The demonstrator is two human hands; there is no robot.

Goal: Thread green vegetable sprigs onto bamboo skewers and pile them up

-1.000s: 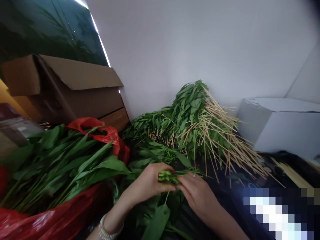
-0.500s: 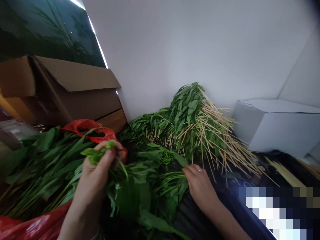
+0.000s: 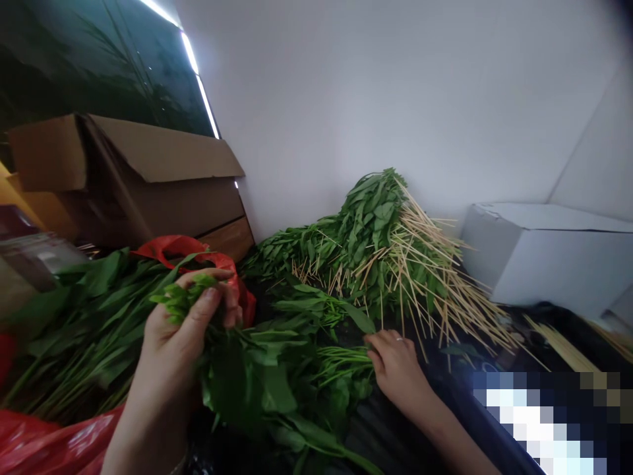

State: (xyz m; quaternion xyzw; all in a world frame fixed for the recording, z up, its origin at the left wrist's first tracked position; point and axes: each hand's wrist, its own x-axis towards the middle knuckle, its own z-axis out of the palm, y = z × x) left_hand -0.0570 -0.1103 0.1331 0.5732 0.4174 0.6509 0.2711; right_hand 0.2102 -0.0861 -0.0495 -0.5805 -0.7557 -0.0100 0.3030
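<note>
My left hand is closed around a bunch of leafy greens. The bright stem ends stick up past my thumb, and long leaves droop below the fist. Over the dark surface, my right hand has its fingertips together at the ends of thin green stems from a loose heap. A ring shows on one finger. Just beyond the hands rises a pile of greens on skewers, with many pale wooden sticks pointing right and toward me.
At left, a red plastic bag holds more long-stemmed greens. An open cardboard box stands behind it. On the right are a white box and a bundle of loose sticks. A pale wall closes off the back.
My left hand has shifted slightly left, and more stem ends now show above its thumb. My right hand stays at nearly the same spot by the loose stems.
</note>
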